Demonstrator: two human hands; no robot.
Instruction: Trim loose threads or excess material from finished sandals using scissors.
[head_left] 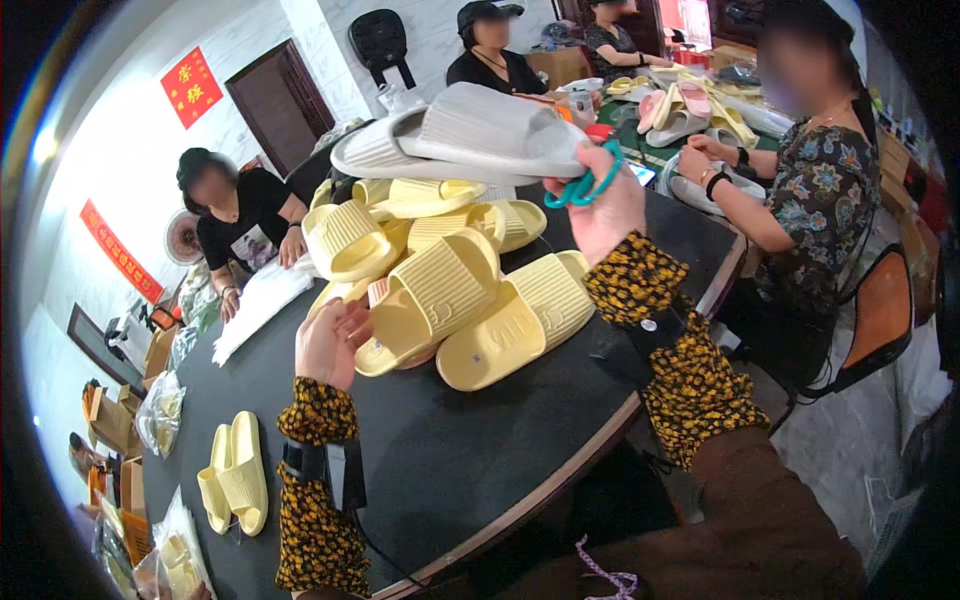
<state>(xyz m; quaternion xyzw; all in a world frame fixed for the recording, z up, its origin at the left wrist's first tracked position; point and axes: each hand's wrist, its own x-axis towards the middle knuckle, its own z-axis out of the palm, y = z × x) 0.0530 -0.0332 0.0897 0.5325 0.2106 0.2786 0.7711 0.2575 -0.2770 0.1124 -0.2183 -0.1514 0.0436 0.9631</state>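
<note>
My right hand point(612, 205) is raised over the table, closed on the heel end of a pair of grey slippers point(490, 130). Teal-handled scissors point(584, 186) hang around its fingers as well. Below the grey pair lies a heap of yellow ribbed slippers; one yellow slipper point(432, 300) leans at the front beside another yellow slipper point(520, 322). My left hand point(335, 338) is beside the leaning slipper's end, fingers loosely bent and apart, holding nothing I can see. Whether its fingertips touch the slipper I cannot tell.
On the dark table point(430, 455), a separate pair of yellow slippers point(235, 475) lies at the left. Across it, a person handles white plastic bags point(262, 305). A person at the right holds pale slippers point(705, 190) near more slippers. Bagged slippers point(180, 560) are at the lower left.
</note>
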